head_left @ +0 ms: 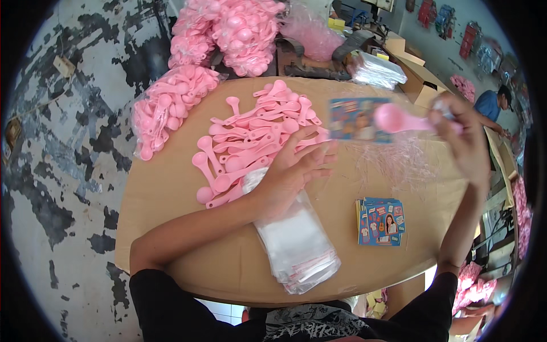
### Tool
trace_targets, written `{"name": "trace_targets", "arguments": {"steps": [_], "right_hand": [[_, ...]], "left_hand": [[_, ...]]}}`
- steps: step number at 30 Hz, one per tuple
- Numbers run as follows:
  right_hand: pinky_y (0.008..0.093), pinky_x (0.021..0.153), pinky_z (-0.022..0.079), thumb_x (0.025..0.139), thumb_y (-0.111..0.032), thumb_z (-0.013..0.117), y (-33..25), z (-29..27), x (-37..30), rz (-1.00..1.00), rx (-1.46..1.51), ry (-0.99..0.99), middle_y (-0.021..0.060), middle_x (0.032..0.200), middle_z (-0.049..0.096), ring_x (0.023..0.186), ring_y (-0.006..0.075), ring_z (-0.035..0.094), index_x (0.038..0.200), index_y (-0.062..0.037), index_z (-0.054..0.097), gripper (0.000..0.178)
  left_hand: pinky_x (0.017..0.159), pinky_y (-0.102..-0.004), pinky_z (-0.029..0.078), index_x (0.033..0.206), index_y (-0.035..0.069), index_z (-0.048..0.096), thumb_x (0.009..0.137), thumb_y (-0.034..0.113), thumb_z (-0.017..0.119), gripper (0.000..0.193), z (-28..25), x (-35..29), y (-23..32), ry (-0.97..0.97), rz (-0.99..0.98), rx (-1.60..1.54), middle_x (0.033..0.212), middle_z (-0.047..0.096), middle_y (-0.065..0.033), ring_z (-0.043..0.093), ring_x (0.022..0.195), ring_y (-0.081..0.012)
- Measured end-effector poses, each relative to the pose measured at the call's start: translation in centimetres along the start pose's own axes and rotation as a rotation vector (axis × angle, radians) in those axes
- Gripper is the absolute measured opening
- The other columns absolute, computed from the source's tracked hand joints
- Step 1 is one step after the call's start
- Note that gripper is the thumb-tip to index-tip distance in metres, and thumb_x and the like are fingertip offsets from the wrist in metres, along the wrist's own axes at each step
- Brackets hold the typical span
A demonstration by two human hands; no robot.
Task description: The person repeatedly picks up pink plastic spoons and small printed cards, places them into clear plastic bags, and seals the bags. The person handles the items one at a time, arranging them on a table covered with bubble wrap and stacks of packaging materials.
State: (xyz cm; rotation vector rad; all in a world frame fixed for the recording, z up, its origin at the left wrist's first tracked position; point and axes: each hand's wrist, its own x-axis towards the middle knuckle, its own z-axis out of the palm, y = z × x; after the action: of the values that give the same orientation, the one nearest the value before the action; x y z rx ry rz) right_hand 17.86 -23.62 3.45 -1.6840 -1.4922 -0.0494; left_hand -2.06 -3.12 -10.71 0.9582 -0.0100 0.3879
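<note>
My right hand point(460, 134), smeared by motion, is raised over the right side of the table and closed around the handle of a pink plastic spoon point(393, 118). Beside the spoon's bowl is a blue printed card point(348, 121); a faint clear film seems to surround both. My left hand point(296, 168) hovers with fingers apart and nothing in them, between a heap of pink spoons point(250, 134) and a stack of clear plastic bags point(302, 245). A small pile of blue cards point(383, 222) lies right of the bags.
Thin clear plastic strips point(399, 162) litter the brown tabletop point(188, 239). Large bags of pink spoons point(242, 34) stand at the back, with another bag point(171, 108) at the left edge. More clear packs point(376, 69) and a cardboard box point(421, 80) sit back right. A co-worker point(491, 105) is further right.
</note>
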Motion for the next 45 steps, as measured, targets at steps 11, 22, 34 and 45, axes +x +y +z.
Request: {"name": "trace_targets", "arguments": {"steps": [11, 22, 34, 45], "right_hand": [[0.0224, 0.049, 0.032, 0.087, -0.012, 0.068, -3.7, 0.7, 1.6, -0.055, -0.178, -0.195, -0.0009, 0.063, 0.056, 0.057, 0.0024, 0.044, 0.075, -0.0015, 0.063, 0.016], [0.0237, 0.068, 0.046, 0.094, -0.014, 0.062, -0.7, 9.6, 2.3, -0.085, 0.126, 0.076, 0.0013, 0.089, 0.067, 0.079, 0.0063, 0.058, 0.105, -0.0027, 0.065, 0.016], [0.0251, 0.053, 0.042, 0.088, -0.009, 0.065, 2.0, 7.5, 2.8, 0.057, 0.012, -0.389, 0.0033, 0.069, 0.064, 0.056, 0.0071, 0.054, 0.094, -0.0014, 0.069, 0.010], [0.0401, 0.072, 0.050, 0.083, -0.019, 0.068, 2.5, 7.9, 2.6, -0.345, -0.212, -0.107, 0.0097, 0.088, 0.064, 0.081, 0.0303, 0.061, 0.095, -0.0079, 0.069, 0.016]], "left_hand": [[0.108, -0.0395, 0.037, 0.144, 0.006, 0.028, 0.091, 0.017, 0.066, 0.067, -0.1, 0.2, -1.0, -0.117, 0.038, 0.260, 0.140, 0.043, -0.0154, 0.043, 0.130, -0.0246], [0.089, -0.0259, 0.050, 0.139, 0.005, 0.041, 0.086, 0.002, 0.070, 0.060, 2.3, -0.4, 0.2, -0.109, -0.145, 0.715, 0.119, 0.059, -0.0048, 0.057, 0.112, -0.0138], [0.093, -0.0443, 0.054, 0.133, -0.002, 0.043, 0.104, 0.031, 0.039, 0.043, 0.6, 0.2, -0.4, -0.115, -0.215, 0.232, 0.129, 0.055, -0.0209, 0.061, 0.115, -0.0296], [0.082, -0.0300, 0.055, 0.134, 0.000, 0.044, 0.104, 0.026, 0.044, 0.040, 1.3, 0.1, -0.3, -0.076, -0.258, 0.422, 0.110, 0.066, -0.0121, 0.065, 0.100, -0.0168]]}}
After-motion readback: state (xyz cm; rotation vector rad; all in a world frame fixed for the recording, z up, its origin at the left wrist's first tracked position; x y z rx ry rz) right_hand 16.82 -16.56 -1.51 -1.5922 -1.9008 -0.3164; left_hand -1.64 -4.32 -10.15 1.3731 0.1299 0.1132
